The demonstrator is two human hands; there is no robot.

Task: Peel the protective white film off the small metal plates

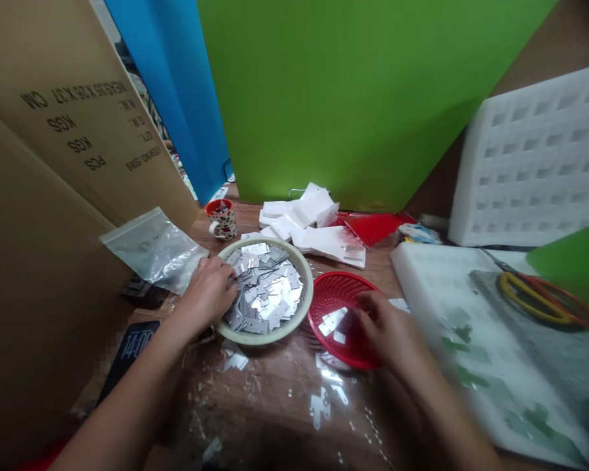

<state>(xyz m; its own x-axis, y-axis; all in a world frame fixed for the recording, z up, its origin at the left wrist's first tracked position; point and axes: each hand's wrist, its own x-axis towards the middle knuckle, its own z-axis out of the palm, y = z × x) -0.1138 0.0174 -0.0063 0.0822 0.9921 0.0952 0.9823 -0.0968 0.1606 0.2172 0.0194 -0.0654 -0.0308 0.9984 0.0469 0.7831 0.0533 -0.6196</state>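
A round pale basket [307,288] is heaped with small flat metal plates [269,288]. At its left rim is my left hand [211,288], its fingers curled over the edge against the plates; what lies under the fingertips is hidden. To the right stands a red plastic basket [343,281] with a few metal plates [334,320] in it. My right hand [383,324] reaches over its right side, thumb and fingers bent towards each other. A dark piece shows at the right fingertips, too blurred to name.
A clear zip bag [152,248], a patterned mug [222,219] and white sheets [304,216] lie around the baskets. Scissors [535,297] rest on white foam [422,281] at right. Loose metal pieces [319,407] dot the table. A phone [127,347] lies by my left forearm; cardboard [78,131] stands left.
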